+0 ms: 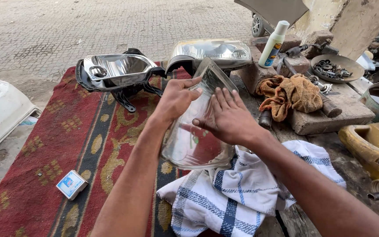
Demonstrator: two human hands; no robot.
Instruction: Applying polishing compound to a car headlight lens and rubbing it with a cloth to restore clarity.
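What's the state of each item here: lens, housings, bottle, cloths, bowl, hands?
clear headlight lens: held tilted above the rug, off its housing
left hand: gripping the lens edge
right hand: flat on the lens
near reflector housing: lensless, on rug
far headlight: resting behind
white bottle: upright, capped
checked cloth: crumpled
orange rag: bunched
metal bowl: holding small parts

Clear headlamp lens [196, 127] held tilted over red rug [44, 166]: left hand [176, 98] gripping its upper edge, right hand [229, 120] flat on its face. Checked cloth [237, 193] beneath. Two reflector housings [117, 72] behind.
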